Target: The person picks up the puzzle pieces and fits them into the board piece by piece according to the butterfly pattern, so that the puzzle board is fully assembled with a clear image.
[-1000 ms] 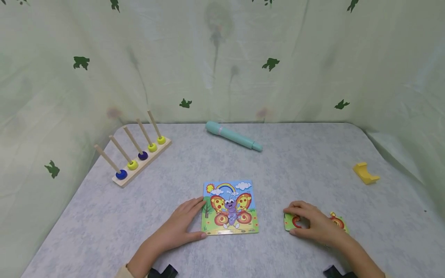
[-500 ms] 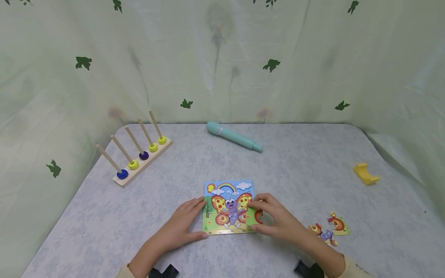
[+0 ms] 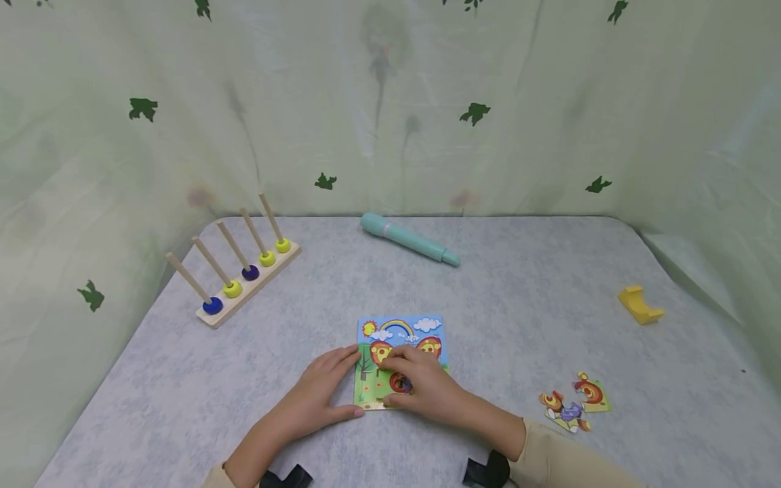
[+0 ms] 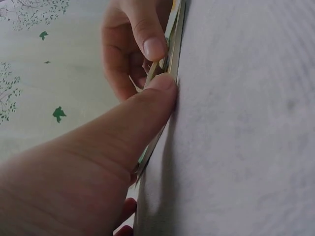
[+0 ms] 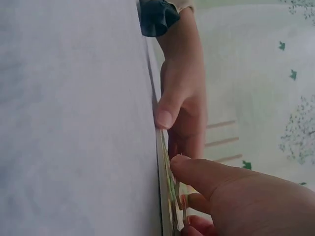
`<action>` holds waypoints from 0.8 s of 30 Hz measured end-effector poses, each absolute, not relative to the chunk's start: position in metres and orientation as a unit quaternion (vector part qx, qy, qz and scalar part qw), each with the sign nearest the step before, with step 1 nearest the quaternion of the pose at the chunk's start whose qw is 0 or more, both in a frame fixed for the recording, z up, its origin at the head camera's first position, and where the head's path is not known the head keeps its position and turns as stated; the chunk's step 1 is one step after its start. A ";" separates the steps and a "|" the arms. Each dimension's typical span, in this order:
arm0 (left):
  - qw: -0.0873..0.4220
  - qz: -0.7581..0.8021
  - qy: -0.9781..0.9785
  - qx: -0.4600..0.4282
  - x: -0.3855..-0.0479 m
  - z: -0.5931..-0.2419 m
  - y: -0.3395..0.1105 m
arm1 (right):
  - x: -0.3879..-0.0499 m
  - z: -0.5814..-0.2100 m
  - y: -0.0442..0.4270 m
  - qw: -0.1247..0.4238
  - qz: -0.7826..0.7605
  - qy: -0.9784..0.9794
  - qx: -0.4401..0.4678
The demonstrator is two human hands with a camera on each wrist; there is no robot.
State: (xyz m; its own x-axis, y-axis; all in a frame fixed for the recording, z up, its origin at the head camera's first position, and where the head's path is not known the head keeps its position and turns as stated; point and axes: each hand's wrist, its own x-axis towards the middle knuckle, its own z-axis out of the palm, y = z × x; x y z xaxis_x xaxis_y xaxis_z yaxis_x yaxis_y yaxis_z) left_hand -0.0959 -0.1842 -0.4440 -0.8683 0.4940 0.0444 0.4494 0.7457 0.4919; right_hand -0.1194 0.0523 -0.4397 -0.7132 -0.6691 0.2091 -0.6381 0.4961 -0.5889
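A square butterfly puzzle board [image 3: 415, 324] lies flat on the grey table. My left hand [image 3: 314, 393] rests along its left edge, fingers fairly straight, with the thumb touching the lower left corner. Over the lower left part of the picture, my right hand [image 3: 427, 388] pinches a green puzzle piece [image 3: 396, 383] with a red ring between thumb and fingers. In the right wrist view the piece [image 5: 183, 189] leans a little away from the board. The right hand covers the butterfly's body. Loose puzzle pieces [image 3: 570, 410] lie on the table to the right.
A peg stacker [image 3: 228, 308] with blue and yellow rings stands at the back left. A teal microphone-shaped toy [image 3: 410, 239] lies near the far edge. A yellow curved block [image 3: 639, 305] sits at the right. Pale curtains [image 3: 537, 81] hang behind the table.
My right hand has picked up the puzzle piece from the table at the right and carried it left over the board. The left hand has stayed at the board's left edge.
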 end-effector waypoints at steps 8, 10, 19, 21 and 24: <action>0.041 0.263 0.928 0.259 -0.096 -0.445 -0.186 | -0.122 -0.442 0.037 0.016 -0.279 0.875 -0.395; 0.042 0.265 0.927 0.262 -0.096 -0.445 -0.186 | -0.122 -0.442 0.036 0.013 -0.276 0.875 -0.398; 0.036 0.277 0.926 0.255 -0.097 -0.446 -0.188 | -0.123 -0.444 0.034 0.016 -0.268 0.874 -0.405; 0.028 0.275 0.927 0.254 -0.097 -0.448 -0.187 | -0.125 -0.443 0.036 0.029 -0.275 0.871 -0.407; 0.020 0.272 0.928 0.254 -0.098 -0.449 -0.186 | -0.129 -0.441 0.041 0.065 -0.291 0.862 -0.410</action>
State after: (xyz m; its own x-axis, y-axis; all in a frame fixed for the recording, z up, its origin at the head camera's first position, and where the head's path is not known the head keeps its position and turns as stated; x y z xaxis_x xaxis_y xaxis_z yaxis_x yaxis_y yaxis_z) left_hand -0.0978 -0.1858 -0.4489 -0.8698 0.4828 0.1022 0.4614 0.7223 0.5152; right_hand -0.1290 0.0411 -0.4407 -0.6561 -0.7440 0.1267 -0.6683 0.4947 -0.5555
